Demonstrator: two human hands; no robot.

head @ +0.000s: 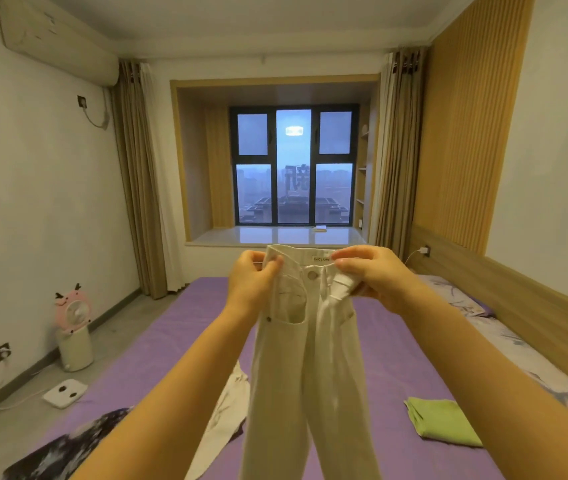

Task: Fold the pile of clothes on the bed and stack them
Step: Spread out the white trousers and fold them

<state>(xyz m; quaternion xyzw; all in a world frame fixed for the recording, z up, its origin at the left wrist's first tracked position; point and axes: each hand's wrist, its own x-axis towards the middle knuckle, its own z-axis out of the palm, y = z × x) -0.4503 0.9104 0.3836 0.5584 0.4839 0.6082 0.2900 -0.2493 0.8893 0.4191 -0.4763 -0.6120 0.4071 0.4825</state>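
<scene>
We hold the white jeans (pixel 306 358) up in the air above the purple bed (pixel 396 341), our left hand (pixel 253 282) and right hand (pixel 370 275) each with fingers clamped on one side of the waistband, so the two legs hang straight down toward us. On the bed lie a folded green garment (pixel 445 422) to the right, a white garment (pixel 222 420) just left of the hanging legs, and a dark patterned garment (pixel 64 445) at the near left corner
</scene>
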